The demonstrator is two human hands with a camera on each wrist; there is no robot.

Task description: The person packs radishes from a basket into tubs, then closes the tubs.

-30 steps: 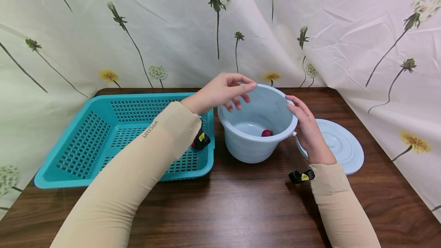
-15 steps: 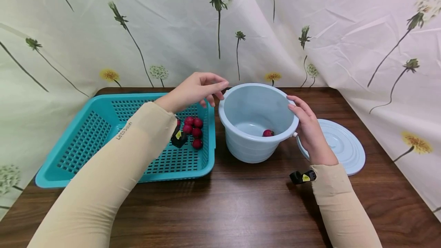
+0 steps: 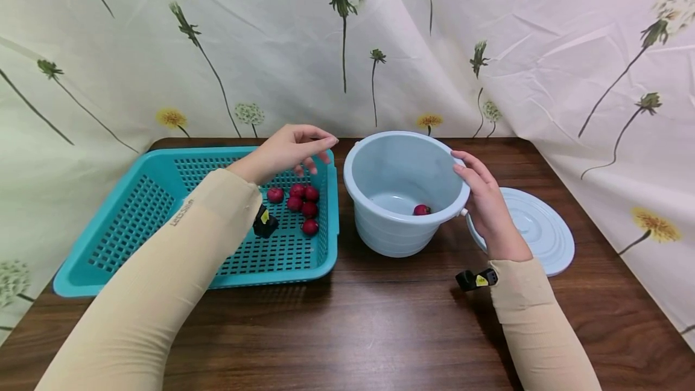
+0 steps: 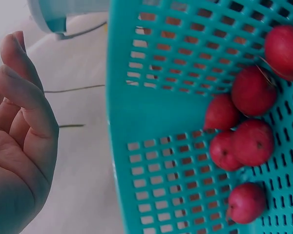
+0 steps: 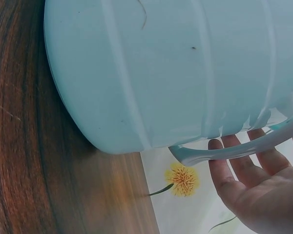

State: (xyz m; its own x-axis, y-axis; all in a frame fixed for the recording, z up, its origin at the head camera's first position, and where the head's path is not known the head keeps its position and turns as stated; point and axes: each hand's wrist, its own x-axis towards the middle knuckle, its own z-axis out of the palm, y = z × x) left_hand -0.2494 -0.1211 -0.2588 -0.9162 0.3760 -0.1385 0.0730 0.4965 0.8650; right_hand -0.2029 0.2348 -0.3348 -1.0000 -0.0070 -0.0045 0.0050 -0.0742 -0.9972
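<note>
Head view: from which hand is the shorter reach to the six red round items point(image 3: 295, 203) available?

From the left hand point(image 3: 295, 151). It is poised over the far right corner of the turquoise basket point(image 3: 333, 234). The items are grouped inside, toward the basket's right-hand side, lower than the fingers and nearer the camera. In the left wrist view, they are shown on the inner side of the basket wall.

Is anything held in those fingers?

Nothing is seen in them. They are loosely bent, with thumb and index tips set close together; whether the tips are touching cannot be told.

How is the right hand point(image 3: 487, 204) placed?

The right rim of the pale blue bucket point(image 3: 388, 237) is gripped by it, with fingertips passed behind the handle point(image 5: 234, 152). A single red item point(image 3: 422, 210) is contained on the bucket floor, closer to this hand.

Is a long axis to be allowed for?

None is evident, the items being nearly round. A reach by the left hand is judged to be governed by the downward, camera-ward offset rather than by finger rotation.
</note>
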